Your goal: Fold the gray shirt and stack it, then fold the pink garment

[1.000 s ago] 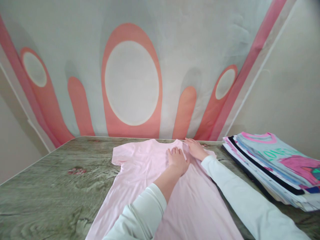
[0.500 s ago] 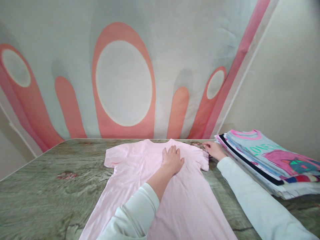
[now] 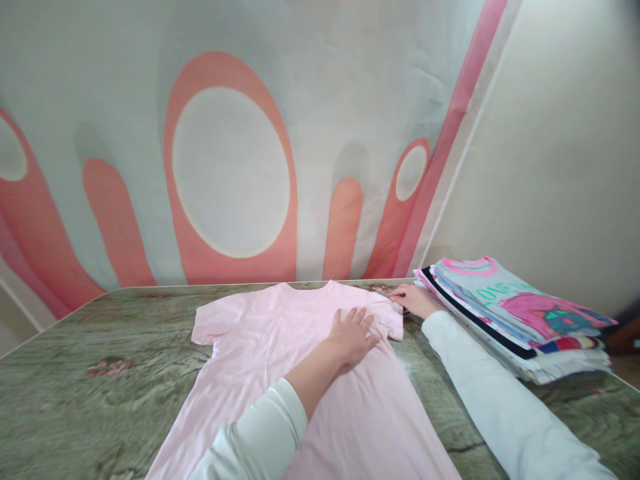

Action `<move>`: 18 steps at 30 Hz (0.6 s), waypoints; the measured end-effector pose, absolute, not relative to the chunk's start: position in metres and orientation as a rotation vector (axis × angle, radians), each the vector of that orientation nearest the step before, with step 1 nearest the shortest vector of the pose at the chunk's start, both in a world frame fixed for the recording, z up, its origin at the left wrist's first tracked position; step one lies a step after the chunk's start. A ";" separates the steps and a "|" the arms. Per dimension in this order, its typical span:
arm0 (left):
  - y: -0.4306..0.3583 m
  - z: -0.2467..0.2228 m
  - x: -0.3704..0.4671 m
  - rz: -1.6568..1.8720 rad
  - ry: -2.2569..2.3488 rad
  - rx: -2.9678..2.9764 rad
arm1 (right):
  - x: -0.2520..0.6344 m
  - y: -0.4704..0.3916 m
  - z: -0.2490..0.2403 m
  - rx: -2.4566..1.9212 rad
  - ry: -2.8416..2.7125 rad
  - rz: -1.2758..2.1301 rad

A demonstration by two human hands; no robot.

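A pale pink T-shirt [image 3: 290, 333] lies spread on the wood-patterned table, its neckline at the far edge and its short sleeves out to both sides. My left hand [image 3: 351, 338] rests flat on the upper right of its chest, fingers spread. At the outer edge of the right sleeve, my right hand [image 3: 414, 300] has thumb and fingertips pinched together on the fabric. Shallow wrinkles run across the shirt's body. Its lower hem is out of view.
A stack of folded shirts [image 3: 510, 307] stands at the right, close beside my right forearm; a grey one with pink trim and a printed picture tops it. The table [image 3: 60, 387] ends against a wall covering [image 3: 320, 100] with coral shapes.
My left hand has slid right across the chest of the shirt, towards the sleeve. My right hand stays at the right sleeve. The camera view has turned slightly to the right.
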State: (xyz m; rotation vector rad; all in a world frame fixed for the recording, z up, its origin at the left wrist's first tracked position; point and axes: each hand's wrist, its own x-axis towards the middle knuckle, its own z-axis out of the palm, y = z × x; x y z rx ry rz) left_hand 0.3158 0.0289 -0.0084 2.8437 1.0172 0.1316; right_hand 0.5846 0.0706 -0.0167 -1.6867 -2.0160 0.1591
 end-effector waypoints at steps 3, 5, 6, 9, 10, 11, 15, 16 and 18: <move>0.030 -0.008 0.317 0.123 1.018 2.833 | 0.583 0.067 -0.011 -1.636 -2.119 0.139; 0.030 -0.008 0.317 0.112 1.019 2.823 | 0.584 0.066 -0.010 -1.615 -2.154 0.089; 0.030 -0.008 0.317 0.106 1.019 2.818 | 0.585 0.066 -0.010 -1.620 -2.155 0.060; 0.030 -0.007 0.317 0.102 1.016 2.812 | 0.587 0.065 -0.011 -1.684 -2.109 0.009; 0.030 -0.008 0.317 0.108 1.017 2.812 | 0.587 0.065 -0.012 -1.704 -2.096 0.008; 0.030 -0.009 0.317 0.117 1.018 2.813 | 0.587 0.065 -0.012 -1.715 -2.093 0.012; 0.031 -0.012 0.318 0.144 1.033 2.824 | 0.586 0.063 -0.009 -1.713 -2.184 0.046; 0.030 -0.012 0.318 0.146 1.036 2.827 | 0.585 0.063 -0.008 -1.714 -2.208 0.055; 0.030 -0.013 0.318 0.154 1.044 2.831 | 0.583 0.063 -0.006 -1.731 -2.238 0.056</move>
